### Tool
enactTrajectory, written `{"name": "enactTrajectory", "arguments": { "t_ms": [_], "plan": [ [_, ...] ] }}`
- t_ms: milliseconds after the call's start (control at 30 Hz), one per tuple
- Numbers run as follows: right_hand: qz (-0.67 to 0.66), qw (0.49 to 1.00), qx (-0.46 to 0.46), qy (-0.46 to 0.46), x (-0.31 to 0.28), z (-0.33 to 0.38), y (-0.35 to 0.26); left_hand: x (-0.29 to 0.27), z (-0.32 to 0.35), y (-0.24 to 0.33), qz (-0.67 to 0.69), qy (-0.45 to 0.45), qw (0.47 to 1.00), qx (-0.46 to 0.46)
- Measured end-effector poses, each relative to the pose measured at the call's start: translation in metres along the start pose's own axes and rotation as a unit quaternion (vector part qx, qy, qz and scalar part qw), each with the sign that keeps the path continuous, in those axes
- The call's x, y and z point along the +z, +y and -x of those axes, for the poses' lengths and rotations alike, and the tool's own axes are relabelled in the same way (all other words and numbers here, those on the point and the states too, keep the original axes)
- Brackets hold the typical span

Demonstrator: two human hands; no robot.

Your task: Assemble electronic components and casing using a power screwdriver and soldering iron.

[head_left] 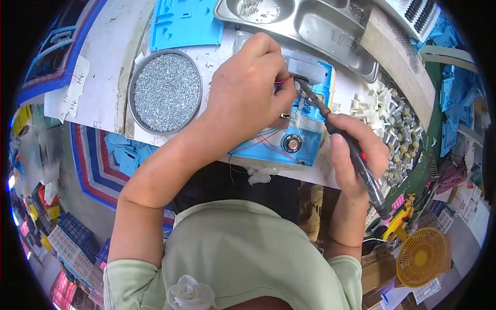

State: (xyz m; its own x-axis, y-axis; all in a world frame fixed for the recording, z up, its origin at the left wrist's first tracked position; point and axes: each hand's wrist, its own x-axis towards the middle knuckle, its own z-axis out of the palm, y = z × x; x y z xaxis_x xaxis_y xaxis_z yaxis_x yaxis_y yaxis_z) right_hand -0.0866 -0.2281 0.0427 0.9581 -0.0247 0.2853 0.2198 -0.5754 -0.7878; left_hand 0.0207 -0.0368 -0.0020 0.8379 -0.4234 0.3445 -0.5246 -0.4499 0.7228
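My right hand (pixel 361 152) is wrapped round the dark handle of a soldering iron (pixel 368 181), which has a small red light. The iron points up and left, its tip close to the fingers of my left hand (pixel 250 88). Those fingers are closed in a pinch on a thin red wire (pixel 281 81), above a light-blue plastic housing (pixel 310 155). Inside the housing sit a small round speaker (pixel 292 143), loose red wires and other parts. My left hand covers much of the housing's left side. Whether the tip touches the wire is hard to see.
Left of my forearm stands a round metal dish (pixel 131 101) full of small screws (pixel 166 93). Behind lie a blue plastic panel (pixel 187 26) and a compartmented metal tray (pixel 289 26). White plastic parts (pixel 366 107) and small motors (pixel 405 142) are heaped on the right, above a yellow fan (pixel 421 258).
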Motion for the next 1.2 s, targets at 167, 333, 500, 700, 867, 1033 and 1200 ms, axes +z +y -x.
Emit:
{"name": "enactTrajectory", "arguments": {
  "t_ms": [167, 333, 500, 700, 867, 1033, 1200],
  "plan": [
    [0.006, 0.999, -0.038, 0.033, -0.011, 0.014, 0.002, -0.001, -0.001, 0.003, -0.015, 0.000, 1.000, -0.003],
    [0.009, 0.997, -0.036, 0.063, -0.019, 0.026, 0.002, 0.000, -0.001, 0.004, -0.014, 0.013, 1.000, 0.001],
    [0.016, 0.997, -0.030, 0.071, -0.020, 0.030, 0.003, -0.002, 0.000, 0.004, -0.028, 0.009, 1.000, 0.008],
    [0.033, 0.995, -0.025, 0.094, -0.031, 0.040, 0.006, -0.031, 0.013, 0.030, -0.046, -0.035, 0.998, 0.014],
    [0.032, 0.994, 0.006, 0.107, -0.033, 0.044, 0.008, -0.017, 0.011, 0.021, -0.019, -0.194, 0.960, 0.199],
    [0.018, 0.993, 0.025, 0.110, -0.039, 0.051, 0.008, -0.011, 0.004, 0.011, -0.009, -0.237, 0.951, 0.201],
    [-0.115, 0.982, 0.074, 0.133, 0.005, 0.038, 0.008, -0.013, 0.001, 0.010, 0.176, -0.225, 0.958, -0.015]
  ]
}}
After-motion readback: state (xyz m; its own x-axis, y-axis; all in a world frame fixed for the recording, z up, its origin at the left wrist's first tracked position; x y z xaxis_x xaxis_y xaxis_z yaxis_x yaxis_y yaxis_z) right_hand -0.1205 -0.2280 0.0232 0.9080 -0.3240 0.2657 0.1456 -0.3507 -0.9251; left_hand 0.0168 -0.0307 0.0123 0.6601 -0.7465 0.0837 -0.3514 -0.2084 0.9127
